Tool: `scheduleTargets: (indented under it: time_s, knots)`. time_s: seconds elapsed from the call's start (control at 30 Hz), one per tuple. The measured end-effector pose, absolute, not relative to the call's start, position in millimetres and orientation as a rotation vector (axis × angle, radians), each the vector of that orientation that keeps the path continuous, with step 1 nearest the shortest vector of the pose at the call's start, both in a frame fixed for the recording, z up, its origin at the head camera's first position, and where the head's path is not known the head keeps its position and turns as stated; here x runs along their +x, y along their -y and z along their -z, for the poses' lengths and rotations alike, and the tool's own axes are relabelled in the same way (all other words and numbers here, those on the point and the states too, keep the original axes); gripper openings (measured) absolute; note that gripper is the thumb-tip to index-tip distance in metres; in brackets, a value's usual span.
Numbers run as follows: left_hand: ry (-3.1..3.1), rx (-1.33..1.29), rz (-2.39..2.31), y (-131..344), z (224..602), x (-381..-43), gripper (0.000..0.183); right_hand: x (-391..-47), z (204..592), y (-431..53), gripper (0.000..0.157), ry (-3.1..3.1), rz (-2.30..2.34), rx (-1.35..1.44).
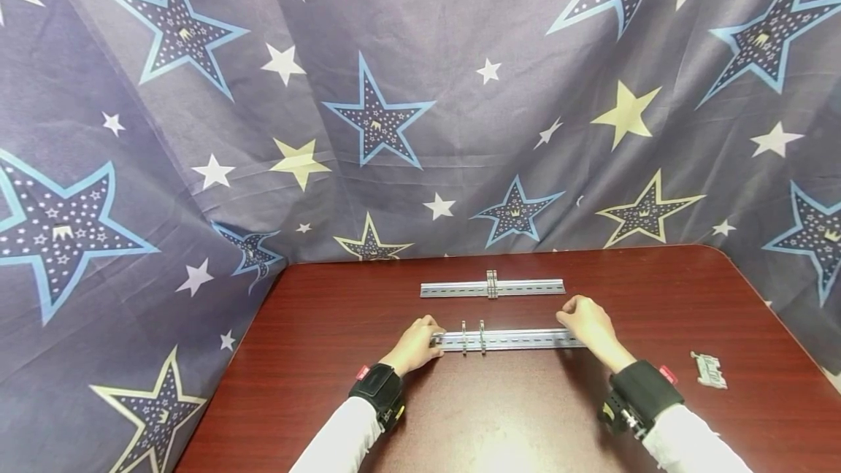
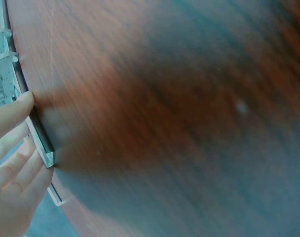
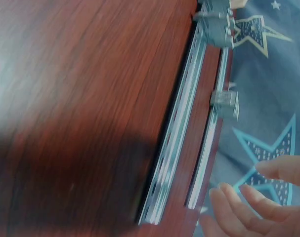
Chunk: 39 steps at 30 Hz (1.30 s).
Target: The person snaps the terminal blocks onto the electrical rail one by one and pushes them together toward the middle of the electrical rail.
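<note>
A slotted metal DIN rail (image 1: 528, 339) lies crosswise on the table, carrying two thin terminal blocks (image 1: 482, 337) set apart from each other, left of its middle. My left hand (image 1: 414, 345) grips the rail's left end; the left wrist view has the thumb on the near edge and the fingers (image 2: 26, 173) at the other side. Over by the right end is my right hand (image 1: 588, 323), its fingers (image 3: 248, 207) loosely bent with nothing between them. In the right wrist view that hand is apart from the rail (image 3: 177, 143).
Farther back lies a second DIN rail (image 1: 453, 289) with several terminal blocks (image 1: 491, 285) close together near its middle. A loose terminal block (image 1: 709, 371) lies on the table (image 1: 315, 356) at the right. Behind the table hangs a star-patterned cloth (image 1: 394, 188).
</note>
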<state>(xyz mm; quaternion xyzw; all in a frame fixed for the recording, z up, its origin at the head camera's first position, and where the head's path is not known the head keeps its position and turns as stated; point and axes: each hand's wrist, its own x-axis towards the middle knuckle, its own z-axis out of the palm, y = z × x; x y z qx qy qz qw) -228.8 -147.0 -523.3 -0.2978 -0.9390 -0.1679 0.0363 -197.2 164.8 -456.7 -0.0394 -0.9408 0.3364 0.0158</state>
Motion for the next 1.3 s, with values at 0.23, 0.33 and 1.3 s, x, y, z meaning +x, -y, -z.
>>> scheduleTargets:
  time_s: [0.23,0.33,1.3]
  knots:
    - [2.888,-0.907,0.522,147,523,-228,0.028,-196,462,-188,0.022,2.919,-1.052,-0.114]
    - [2.892,-0.907,0.523,147,522,-227,0.029,-194,464,-196,0.023,2.927,-1.052,-0.126]
    - [2.907,-0.898,0.501,146,520,-226,0.029,-165,472,-280,0.030,2.953,-0.887,-0.336]
